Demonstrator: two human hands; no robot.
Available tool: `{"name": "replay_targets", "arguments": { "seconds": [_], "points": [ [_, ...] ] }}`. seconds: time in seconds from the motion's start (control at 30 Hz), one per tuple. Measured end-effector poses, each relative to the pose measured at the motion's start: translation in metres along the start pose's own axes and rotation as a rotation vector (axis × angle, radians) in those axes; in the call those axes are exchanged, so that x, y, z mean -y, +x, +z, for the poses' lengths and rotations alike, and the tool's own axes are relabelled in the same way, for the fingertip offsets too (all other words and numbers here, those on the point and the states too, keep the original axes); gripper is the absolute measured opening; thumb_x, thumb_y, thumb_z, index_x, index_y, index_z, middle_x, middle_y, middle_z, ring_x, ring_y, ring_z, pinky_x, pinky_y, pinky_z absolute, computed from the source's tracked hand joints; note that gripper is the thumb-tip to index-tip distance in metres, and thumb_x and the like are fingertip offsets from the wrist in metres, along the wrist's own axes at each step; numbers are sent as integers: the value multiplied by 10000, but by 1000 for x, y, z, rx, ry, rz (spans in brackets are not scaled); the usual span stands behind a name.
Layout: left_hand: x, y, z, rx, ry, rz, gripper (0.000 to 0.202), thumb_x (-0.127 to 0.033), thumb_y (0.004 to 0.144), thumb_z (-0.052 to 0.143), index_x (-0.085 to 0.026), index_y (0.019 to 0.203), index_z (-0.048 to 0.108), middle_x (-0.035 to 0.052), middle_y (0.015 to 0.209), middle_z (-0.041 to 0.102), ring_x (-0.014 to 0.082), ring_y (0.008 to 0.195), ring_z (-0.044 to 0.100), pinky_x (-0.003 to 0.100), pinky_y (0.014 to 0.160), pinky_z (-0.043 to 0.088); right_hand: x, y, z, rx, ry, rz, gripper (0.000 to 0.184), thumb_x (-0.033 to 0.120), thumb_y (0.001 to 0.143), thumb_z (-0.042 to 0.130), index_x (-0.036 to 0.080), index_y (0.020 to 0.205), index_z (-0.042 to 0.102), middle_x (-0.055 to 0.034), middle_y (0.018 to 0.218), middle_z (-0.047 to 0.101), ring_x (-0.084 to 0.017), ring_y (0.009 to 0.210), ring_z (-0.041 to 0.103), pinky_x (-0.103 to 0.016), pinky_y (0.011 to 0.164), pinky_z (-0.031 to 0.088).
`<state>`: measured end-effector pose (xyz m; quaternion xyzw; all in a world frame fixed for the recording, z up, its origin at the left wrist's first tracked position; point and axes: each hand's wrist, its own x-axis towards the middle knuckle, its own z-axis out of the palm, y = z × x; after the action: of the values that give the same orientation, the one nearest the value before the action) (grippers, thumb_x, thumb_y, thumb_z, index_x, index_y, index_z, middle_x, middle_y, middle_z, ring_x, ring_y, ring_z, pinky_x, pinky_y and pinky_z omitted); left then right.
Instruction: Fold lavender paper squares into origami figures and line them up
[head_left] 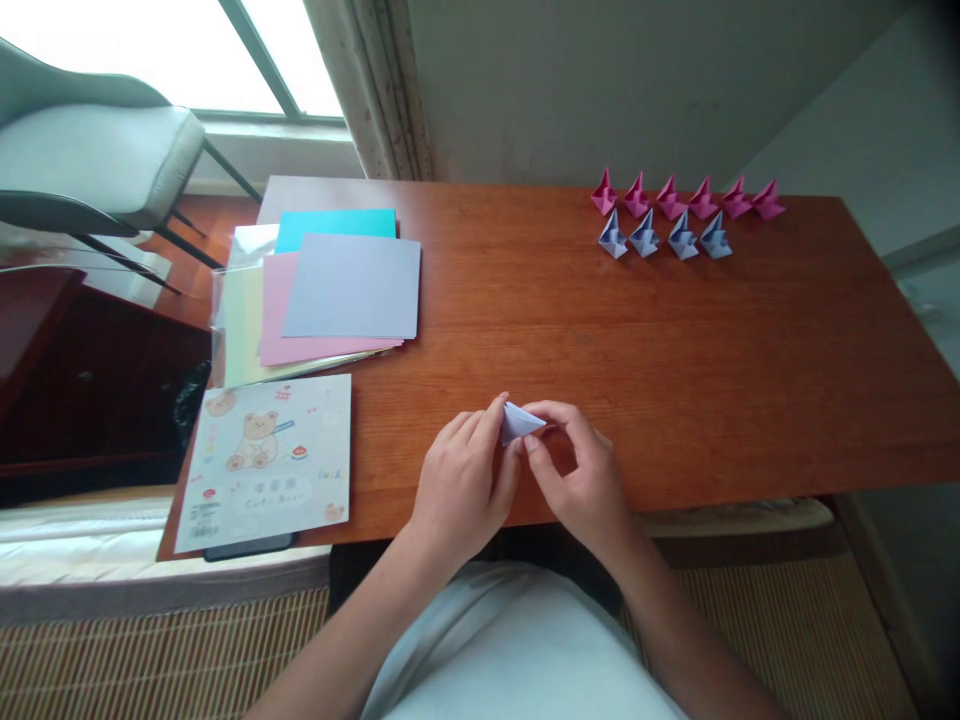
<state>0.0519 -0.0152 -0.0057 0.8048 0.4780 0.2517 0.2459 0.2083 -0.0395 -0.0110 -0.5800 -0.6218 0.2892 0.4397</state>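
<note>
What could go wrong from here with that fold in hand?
Lavender paper piece is small and pinched only at the fingertips of left hand and right hand: a slip may skew the crease or drop it. Bear-printed sheet lies at the near edge of the table, beside the left forearm; a nudge could push it off.

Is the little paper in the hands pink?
No, the folded paper pinched between the left hand and the right hand is pale blue.
</note>
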Motion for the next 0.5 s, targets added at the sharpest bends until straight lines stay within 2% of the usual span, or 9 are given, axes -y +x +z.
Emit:
{"name": "replay_targets", "arguments": {
  "seconds": [0.23,0.5],
  "points": [
    [-1,4,-6,86,-72,9,352,-267,1025,433,-102,1322,525,112,1021,726,243,877,665,389,801,521,4,2,-2,-28,-76,-90,276,134,909,577,253,1156,603,-35,1039,714,-179,906,688,-308,830,578],
    [-4,7,-10,167,-37,3,357,-238,998,407,-118,1300,556,124,1066,726,261,905,668,421,834,516,5,4,-4,-19,-146,-214,268,149,952,575,235,1198,637,-71,1068,727,-189,966,702,-324,857,588]
  ]
}}
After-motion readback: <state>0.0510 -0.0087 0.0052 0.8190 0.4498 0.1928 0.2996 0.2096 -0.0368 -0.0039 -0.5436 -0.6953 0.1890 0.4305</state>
